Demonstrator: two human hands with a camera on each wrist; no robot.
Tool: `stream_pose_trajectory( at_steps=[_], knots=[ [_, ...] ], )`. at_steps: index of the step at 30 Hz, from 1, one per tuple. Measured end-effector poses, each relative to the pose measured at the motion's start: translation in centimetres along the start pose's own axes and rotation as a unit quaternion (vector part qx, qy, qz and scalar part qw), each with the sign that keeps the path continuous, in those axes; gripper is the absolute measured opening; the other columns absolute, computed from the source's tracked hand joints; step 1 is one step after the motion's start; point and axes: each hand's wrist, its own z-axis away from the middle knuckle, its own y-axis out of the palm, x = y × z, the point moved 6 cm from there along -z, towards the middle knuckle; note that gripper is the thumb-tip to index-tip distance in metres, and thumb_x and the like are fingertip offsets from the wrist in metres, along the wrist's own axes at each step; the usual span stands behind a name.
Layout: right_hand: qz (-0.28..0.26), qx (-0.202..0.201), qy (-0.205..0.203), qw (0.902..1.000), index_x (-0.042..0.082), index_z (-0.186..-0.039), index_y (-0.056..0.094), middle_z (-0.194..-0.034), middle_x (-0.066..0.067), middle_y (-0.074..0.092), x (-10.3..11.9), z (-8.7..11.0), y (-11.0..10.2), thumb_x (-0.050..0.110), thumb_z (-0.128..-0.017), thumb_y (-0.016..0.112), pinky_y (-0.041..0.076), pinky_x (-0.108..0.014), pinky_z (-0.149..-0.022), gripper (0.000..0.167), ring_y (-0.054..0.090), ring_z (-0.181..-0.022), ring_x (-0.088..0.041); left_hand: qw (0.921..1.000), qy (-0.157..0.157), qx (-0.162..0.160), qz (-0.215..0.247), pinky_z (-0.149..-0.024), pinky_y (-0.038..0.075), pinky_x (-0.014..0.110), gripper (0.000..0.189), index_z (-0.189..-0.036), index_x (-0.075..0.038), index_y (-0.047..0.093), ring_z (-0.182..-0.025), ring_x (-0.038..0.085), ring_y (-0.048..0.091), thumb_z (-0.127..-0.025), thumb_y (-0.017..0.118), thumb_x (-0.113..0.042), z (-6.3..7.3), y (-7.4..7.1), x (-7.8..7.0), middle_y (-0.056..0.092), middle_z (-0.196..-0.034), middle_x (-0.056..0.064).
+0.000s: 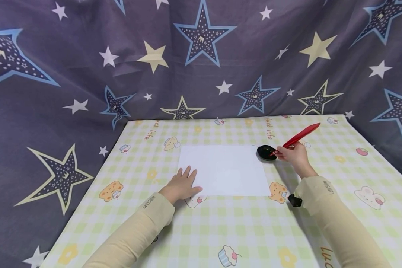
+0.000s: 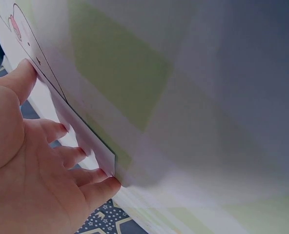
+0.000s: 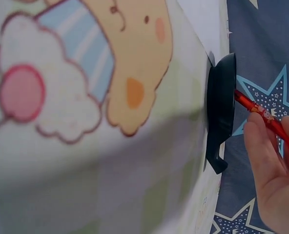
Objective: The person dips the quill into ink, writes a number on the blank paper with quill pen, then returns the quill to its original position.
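A blank white sheet of paper [image 1: 224,171] lies on the checked tabletop. My left hand [image 1: 182,184] rests on its lower left corner with the fingers spread; in the left wrist view the thumb [image 2: 25,80] lies along the paper's edge. At the sheet's right edge sits a small, shallow black dish [image 1: 266,152] with a short lug at one end [image 3: 216,163]. My right hand [image 1: 294,156] pinches a slim red pen [image 1: 301,134] with a feather-shaped upper end and a printed barrel. Its lower tip reaches into the dish, where the rim hides it in the right wrist view.
A pale green and white checked cover with cartoon bears, cupcakes and flowers spreads over the table [image 1: 241,223]. Behind and beside it hangs a dark curtain [image 1: 201,82] patterned with stars. A small black object [image 1: 294,200] shows by my right cuff.
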Motion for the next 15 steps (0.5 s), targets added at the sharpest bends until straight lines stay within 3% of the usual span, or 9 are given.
stream_pose_trajectory(
  at_steps=[5,15],
  knots=[
    [0.038,-0.007,-0.003,0.9993,-0.008,-0.107,0.042,-0.092,-0.022,0.064,-0.07,-0.11,0.07,0.006,-0.090,0.058,0.054,-0.030,-0.070,0.028,0.067,-0.069,-0.013,1.0000,0.000,0.000,-0.001,-0.108,0.013,0.052,0.070,-0.146,-0.003,0.019,-0.135,0.043,0.004,-0.095,0.043,-0.045,0.00,-0.03,-0.05,0.008,-0.151,0.020],
    [0.076,-0.006,-0.009,0.9970,-0.010,-0.109,0.041,-0.088,-0.020,0.064,0.06,0.12,-0.02,0.008,-0.090,0.058,0.053,-0.034,-0.073,0.031,0.067,-0.072,-0.018,1.0000,-0.001,0.001,0.002,-0.108,0.012,0.052,0.070,-0.146,-0.003,0.019,-0.135,0.043,0.004,-0.095,0.043,-0.046,0.00,0.00,-0.04,0.008,-0.151,0.020]
  ],
)
